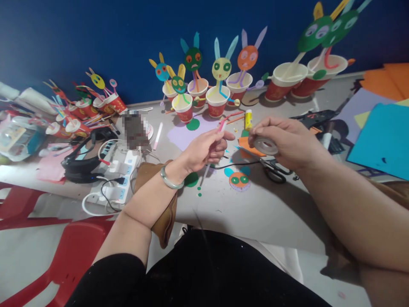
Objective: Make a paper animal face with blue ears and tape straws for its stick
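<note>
My right hand is closed around a roll of clear tape. My left hand, with a bangle on its wrist, has its fingers curled round what looks like a thin straw; most of it is hidden by the palm. Pink straw ends show by the left thumb. Below the hands lies an orange paper face with green eyes and blue pieces above it. Black-handled scissors rest under my right hand. A yellow glue stick stands just beyond the hands.
Several red paper cups with paper rabbit faces on straws line the blue wall. Coloured paper sheets lie at right. At left are a power strip, a black headset and more cup figures. A red chair stands lower left.
</note>
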### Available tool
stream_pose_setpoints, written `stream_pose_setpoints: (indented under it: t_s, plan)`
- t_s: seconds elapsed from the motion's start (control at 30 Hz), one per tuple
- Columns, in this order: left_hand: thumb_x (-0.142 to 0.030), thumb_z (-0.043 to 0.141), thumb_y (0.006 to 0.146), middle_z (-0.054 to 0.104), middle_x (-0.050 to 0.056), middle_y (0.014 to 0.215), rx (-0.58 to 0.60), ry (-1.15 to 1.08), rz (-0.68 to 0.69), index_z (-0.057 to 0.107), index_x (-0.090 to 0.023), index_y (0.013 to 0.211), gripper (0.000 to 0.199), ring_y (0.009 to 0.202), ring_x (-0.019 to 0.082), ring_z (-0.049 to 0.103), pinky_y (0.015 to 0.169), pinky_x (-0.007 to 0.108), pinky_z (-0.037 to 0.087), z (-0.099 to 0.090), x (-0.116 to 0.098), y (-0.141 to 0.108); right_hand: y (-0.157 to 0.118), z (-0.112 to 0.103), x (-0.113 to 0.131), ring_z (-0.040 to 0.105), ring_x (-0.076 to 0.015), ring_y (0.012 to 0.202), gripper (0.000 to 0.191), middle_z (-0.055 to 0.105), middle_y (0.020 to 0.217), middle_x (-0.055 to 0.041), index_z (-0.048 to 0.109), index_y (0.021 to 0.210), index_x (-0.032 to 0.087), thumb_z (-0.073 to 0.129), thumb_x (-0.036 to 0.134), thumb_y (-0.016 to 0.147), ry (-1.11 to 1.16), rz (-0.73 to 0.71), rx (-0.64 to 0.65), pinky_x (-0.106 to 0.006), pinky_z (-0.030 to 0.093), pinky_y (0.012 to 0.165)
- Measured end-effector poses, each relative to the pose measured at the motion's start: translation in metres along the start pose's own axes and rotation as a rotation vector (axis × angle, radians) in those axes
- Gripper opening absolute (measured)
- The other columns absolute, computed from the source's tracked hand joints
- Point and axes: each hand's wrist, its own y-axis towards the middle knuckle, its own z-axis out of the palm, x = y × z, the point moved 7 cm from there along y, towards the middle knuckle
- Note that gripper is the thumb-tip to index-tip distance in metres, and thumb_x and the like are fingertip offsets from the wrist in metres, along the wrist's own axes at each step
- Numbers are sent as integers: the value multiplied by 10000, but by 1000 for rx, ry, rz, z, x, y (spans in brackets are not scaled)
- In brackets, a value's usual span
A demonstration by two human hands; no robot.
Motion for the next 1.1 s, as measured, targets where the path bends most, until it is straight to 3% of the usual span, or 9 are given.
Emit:
stream_pose_setpoints:
  t_s: [0.2,0.43,0.6,0.8,1.0,1.1]
  plan:
    - [-236,335,1112,369,-78,591,-25,-14,-90,647,-139,909,385,413,47,315,404,143,243,3,4,2,-1,2,-1,573,-100,493,128,669,586,-6,660,667,185,752,175,755,-4,3,5,-189,417,441]
    - [-262,462,1121,430,-74,633,-4,-17,-67,626,-156,928,275,444,31,347,431,124,249,0,8,4,0,2,-3,566,-102,486,148,668,588,-7,657,664,187,755,160,772,-13,27,-10,-191,418,439]
    - [-246,444,1132,439,-69,621,-7,-1,-72,568,-168,867,303,446,34,366,432,127,257,0,10,4,0,3,-2,569,-108,484,162,671,591,-8,657,668,192,768,184,785,-17,15,18,-201,423,438]
    - [-218,410,1137,476,-59,626,34,19,-39,518,-185,835,322,479,56,456,469,151,392,4,11,4,0,4,-2,580,-111,501,155,670,601,-9,666,658,196,777,182,765,1,6,25,-203,433,454]
    - [-257,484,1123,447,-95,618,86,46,-41,512,-202,890,241,414,34,377,411,131,302,4,13,2,-1,4,0,571,-106,497,142,672,596,-4,668,642,197,770,184,739,6,12,10,-197,426,449]
    - [-241,486,1118,516,-86,631,106,60,6,527,-201,927,200,439,48,465,444,150,382,4,12,3,-2,3,1,586,-108,505,150,673,595,-6,672,647,190,802,200,722,8,16,10,-197,438,460]
